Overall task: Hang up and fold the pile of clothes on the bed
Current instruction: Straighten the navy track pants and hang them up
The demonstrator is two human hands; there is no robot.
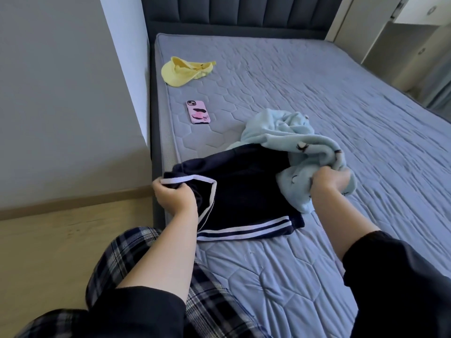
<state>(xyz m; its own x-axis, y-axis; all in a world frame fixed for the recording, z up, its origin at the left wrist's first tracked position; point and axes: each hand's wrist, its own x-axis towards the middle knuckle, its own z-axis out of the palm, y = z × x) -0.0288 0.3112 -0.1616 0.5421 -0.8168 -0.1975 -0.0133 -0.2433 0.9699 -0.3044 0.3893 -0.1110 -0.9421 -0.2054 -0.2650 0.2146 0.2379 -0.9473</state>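
Left hand [174, 197] grip clenches navy shorts [244, 191] hem; right hand [329, 180] fist bunches blue fleece [292, 140].

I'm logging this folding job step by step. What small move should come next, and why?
Probably the right hand should lift the light blue fleece clear to the right. It lies over the far corner of the navy garment, whose striped edge the left hand grips, so that garment cannot yet be spread flat on the mattress for folding.
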